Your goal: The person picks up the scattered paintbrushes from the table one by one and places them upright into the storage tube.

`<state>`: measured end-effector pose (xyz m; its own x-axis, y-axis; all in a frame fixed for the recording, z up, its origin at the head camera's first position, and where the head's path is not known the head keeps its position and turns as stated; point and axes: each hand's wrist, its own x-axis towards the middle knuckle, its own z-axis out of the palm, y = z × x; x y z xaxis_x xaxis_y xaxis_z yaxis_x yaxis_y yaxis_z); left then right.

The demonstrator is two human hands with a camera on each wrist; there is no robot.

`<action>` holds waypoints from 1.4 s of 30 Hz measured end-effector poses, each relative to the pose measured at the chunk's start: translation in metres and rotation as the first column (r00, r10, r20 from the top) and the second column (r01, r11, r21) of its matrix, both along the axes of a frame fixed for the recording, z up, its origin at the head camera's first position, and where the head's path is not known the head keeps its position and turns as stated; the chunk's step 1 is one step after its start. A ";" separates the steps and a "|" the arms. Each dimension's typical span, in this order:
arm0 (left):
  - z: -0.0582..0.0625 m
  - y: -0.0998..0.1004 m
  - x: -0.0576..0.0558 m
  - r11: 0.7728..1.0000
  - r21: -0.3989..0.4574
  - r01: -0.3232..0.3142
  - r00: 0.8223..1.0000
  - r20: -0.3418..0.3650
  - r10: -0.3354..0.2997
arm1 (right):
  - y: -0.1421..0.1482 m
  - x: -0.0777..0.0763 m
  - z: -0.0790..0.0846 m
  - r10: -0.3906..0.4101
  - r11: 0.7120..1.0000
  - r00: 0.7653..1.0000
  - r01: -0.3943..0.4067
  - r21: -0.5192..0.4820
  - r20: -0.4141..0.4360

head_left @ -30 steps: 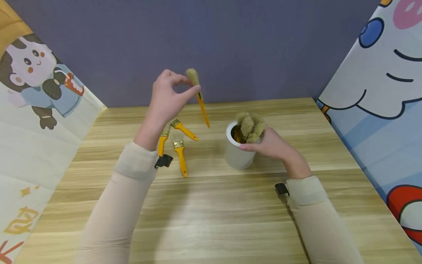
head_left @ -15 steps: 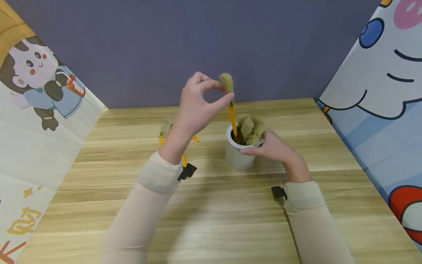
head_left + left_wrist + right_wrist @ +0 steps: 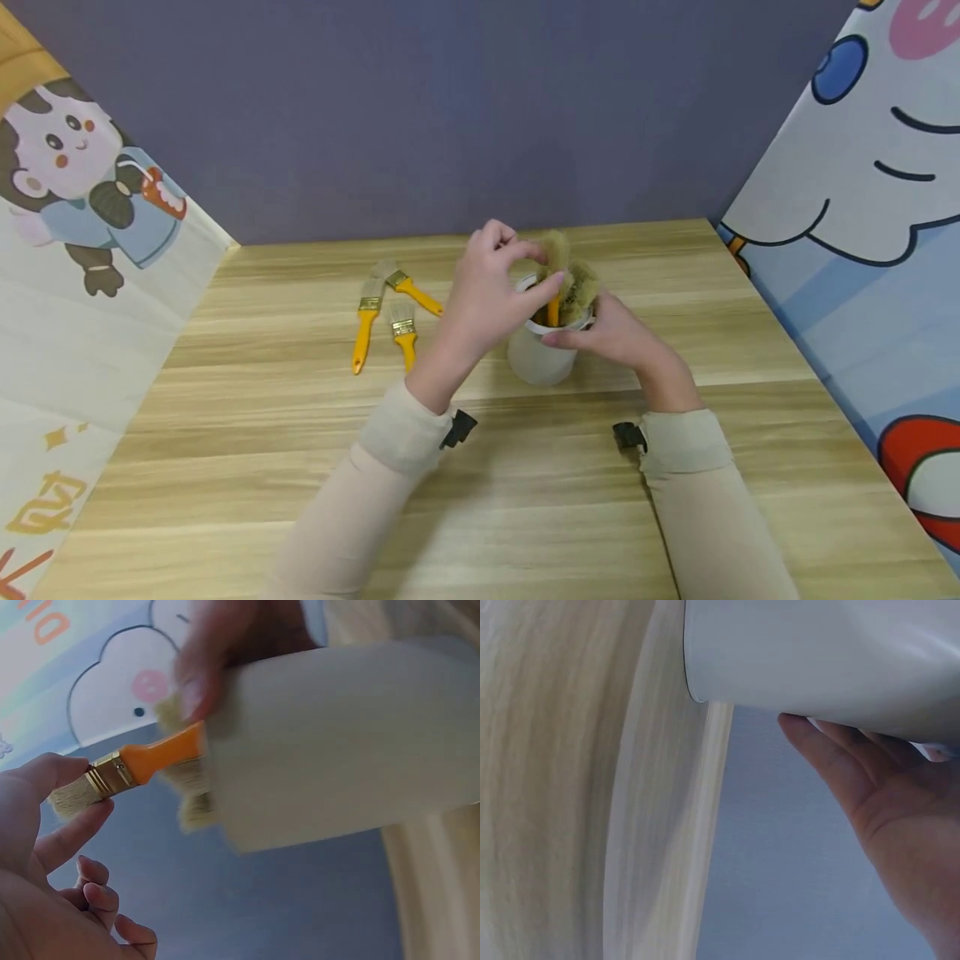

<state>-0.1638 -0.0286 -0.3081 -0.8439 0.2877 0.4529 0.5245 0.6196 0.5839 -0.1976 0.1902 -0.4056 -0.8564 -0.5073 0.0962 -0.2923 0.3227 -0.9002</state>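
In the head view my left hand [image 3: 491, 287] pinches a paintbrush by its metal band, bristles up, over the mouth of a white cylindrical can [image 3: 542, 360]. The left wrist view shows this paintbrush [image 3: 112, 774] between thumb and index finger, the end of its orange handle inside the can. Other brushes with pale bristles [image 3: 583, 287] stand bristle-up in the can. My right hand [image 3: 618, 333] grips the can's right side near the rim, thumb in front. In the right wrist view, its fingers [image 3: 832, 761] lie along the can wall [image 3: 802, 652].
Left of the can, three yellow-handled paintbrushes lie on the wooden table [image 3: 525, 517]: one brush [image 3: 365, 321] farthest left, another brush [image 3: 416, 293] behind, a third brush [image 3: 403, 325] partly hidden by my left forearm. A grey-blue partition [image 3: 465, 117] stands behind, with cartoon-printed panels at both sides.
My left hand has carried the paintbrush rightward from above the loose brushes and lowered it handle-first into the can. The right hand stays on the can.
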 end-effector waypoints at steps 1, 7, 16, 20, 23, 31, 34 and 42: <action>-0.004 0.001 0.001 1.000 -0.010 -0.005 1.000 0.009 0.005 | 0.000 0.000 0.000 0.002 1.000 1.000 -0.002 -0.003 -0.002; -0.025 0.006 0.009 0.996 -0.081 -0.043 0.998 0.049 0.047 | -0.003 0.000 0.000 0.031 0.999 1.000 -0.031 -0.025 0.000; -0.047 0.010 0.020 0.977 -0.134 -0.165 0.985 0.027 0.170 | -0.002 0.000 0.004 -0.028 0.999 0.998 0.025 0.046 0.063; -0.052 0.011 0.022 0.972 -0.139 -0.191 0.977 0.064 0.201 | -0.001 0.000 0.006 -0.044 0.995 0.996 0.037 0.087 0.078; -0.051 0.012 0.021 0.969 -0.145 -0.199 0.973 0.090 0.213 | 0.000 -0.002 0.006 -0.043 0.995 0.996 0.036 0.095 0.075; -0.051 0.014 0.022 0.966 -0.204 -0.159 0.973 0.135 0.188 | 0.002 -0.001 0.004 0.005 0.999 0.997 -0.009 0.051 0.081; -0.050 0.014 0.022 0.967 -0.204 -0.151 0.974 0.133 0.181 | 0.003 -0.002 0.003 0.009 0.999 0.997 -0.011 0.035 0.072; -0.047 0.008 0.021 0.969 -0.230 -0.087 0.978 0.165 0.127 | 0.002 -0.002 0.001 0.023 1.000 0.999 -0.024 0.021 0.041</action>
<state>-0.1429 -0.0209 -0.3554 -0.9360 0.2675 0.2288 0.3489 0.7902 0.5038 -0.1994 0.1924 -0.4046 -0.8473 -0.5287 0.0508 -0.2634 0.3352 -0.9046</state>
